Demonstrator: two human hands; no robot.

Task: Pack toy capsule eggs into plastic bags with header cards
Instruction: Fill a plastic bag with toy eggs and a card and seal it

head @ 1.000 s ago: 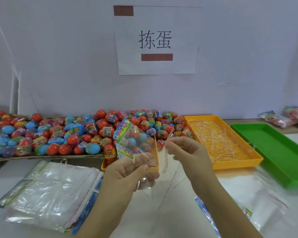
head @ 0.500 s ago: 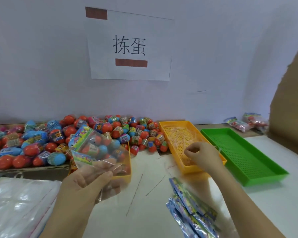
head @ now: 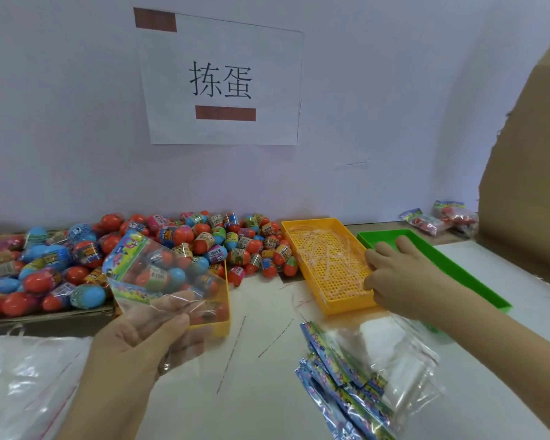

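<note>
My left hand [head: 140, 341] grips the lower edge of a clear plastic bag [head: 169, 274] with a colourful header card, held tilted above the table. Capsule eggs show through it; whether they lie inside or behind it I cannot tell. Behind it spreads a big pile of red, blue and pink capsule eggs [head: 210, 239]. My right hand [head: 397, 277] hangs over the right rim of the orange tray [head: 308, 268], fingers relaxed and holding nothing. Thin clear strips lie in that tray.
A small yellow tray [head: 223, 315] sits behind the held bag. Flat header-card bags [head: 346, 379] lie at front right, clear bags [head: 23, 379] at front left. A green tray [head: 451, 268] stands beside the orange one, filled packs [head: 438, 217] behind it, cardboard [head: 527, 185] on the right.
My right hand left the bag's opening, carried a thin strip to the orange tray and now holds nothing. The view has swung to the right; my left hand keeps the bag.
</note>
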